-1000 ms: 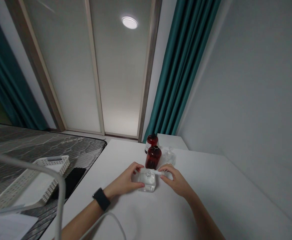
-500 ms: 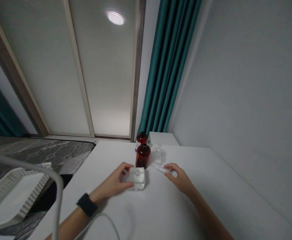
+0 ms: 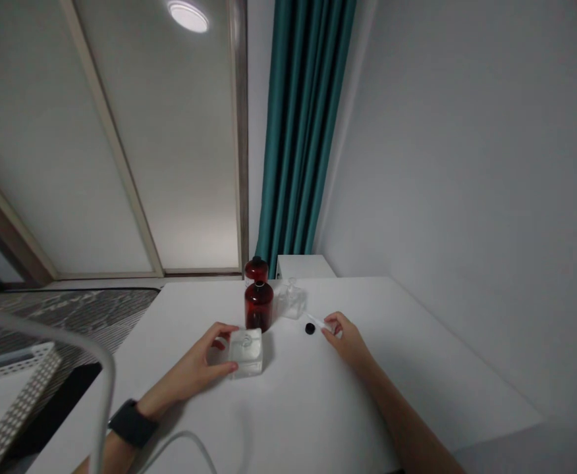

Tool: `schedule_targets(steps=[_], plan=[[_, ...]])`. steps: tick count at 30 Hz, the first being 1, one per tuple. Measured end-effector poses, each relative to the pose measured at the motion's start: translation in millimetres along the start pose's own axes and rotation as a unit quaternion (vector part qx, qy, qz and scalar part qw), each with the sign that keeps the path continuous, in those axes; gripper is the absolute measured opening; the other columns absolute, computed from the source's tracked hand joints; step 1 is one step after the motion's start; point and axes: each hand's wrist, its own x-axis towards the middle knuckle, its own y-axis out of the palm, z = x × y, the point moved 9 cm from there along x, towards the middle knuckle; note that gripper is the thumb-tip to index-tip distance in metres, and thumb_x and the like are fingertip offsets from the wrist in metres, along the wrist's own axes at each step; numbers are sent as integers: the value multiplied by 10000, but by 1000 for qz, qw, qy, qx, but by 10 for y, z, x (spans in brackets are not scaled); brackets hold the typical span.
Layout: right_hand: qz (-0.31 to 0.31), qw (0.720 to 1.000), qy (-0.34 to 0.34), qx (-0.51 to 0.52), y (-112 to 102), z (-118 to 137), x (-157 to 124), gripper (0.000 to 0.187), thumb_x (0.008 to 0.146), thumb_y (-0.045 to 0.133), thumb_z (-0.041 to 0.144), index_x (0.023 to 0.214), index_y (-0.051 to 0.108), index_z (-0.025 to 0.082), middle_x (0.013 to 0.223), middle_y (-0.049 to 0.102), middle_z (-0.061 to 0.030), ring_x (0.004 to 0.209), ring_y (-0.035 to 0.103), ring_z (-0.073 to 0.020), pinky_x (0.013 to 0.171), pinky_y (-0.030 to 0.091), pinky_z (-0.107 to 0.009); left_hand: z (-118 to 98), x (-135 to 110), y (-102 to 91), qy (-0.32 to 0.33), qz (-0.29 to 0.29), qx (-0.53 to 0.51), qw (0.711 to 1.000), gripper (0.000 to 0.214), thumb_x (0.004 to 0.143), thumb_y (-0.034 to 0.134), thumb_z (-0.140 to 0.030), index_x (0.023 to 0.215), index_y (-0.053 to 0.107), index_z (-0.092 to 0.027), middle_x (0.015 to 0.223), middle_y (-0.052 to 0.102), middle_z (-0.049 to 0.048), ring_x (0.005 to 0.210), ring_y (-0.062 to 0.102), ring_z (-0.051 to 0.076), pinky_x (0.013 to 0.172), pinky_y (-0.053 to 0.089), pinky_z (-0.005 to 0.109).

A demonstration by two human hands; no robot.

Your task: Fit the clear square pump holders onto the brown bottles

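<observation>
My left hand (image 3: 194, 355) grips the side of a square clear glass bottle (image 3: 246, 352) standing on the white table (image 3: 318, 388). My right hand (image 3: 348, 340) pinches a slim white stick, possibly a dropper (image 3: 319, 322), its tip pointing left. A small black round cap (image 3: 309, 328) lies on the table just left of that tip. Behind the square bottle stand a dark red glass bottle (image 3: 259, 306) and a second red bottle with a label (image 3: 256, 268), partly hidden. A small clear glass bottle (image 3: 291, 301) stands to their right.
A white perforated tray (image 3: 9, 401) sits on a dark patterned surface (image 3: 66, 316) left of the table. A pale cable (image 3: 180, 440) curves across the table's near edge. A white box (image 3: 303, 266) stands behind the table, below a teal curtain (image 3: 298, 131).
My right hand has drawn back from the square bottle with the white stick. A black cap now shows on the table. The view has swung, shifting everything left in frame.
</observation>
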Motion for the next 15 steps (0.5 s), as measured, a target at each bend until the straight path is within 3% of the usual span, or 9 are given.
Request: schedule_targets(steps=[15], plan=[[19,999,-36,-20,-6,34,-27,182,692,587,191,873,592,215,855,633,-29,811,595,-217,763,475,-350,-15,2,20,-8,8,-10,1000,482,794,691,-292,1240,534,-196,1226,621,109,1102,575,275,963,450,424]])
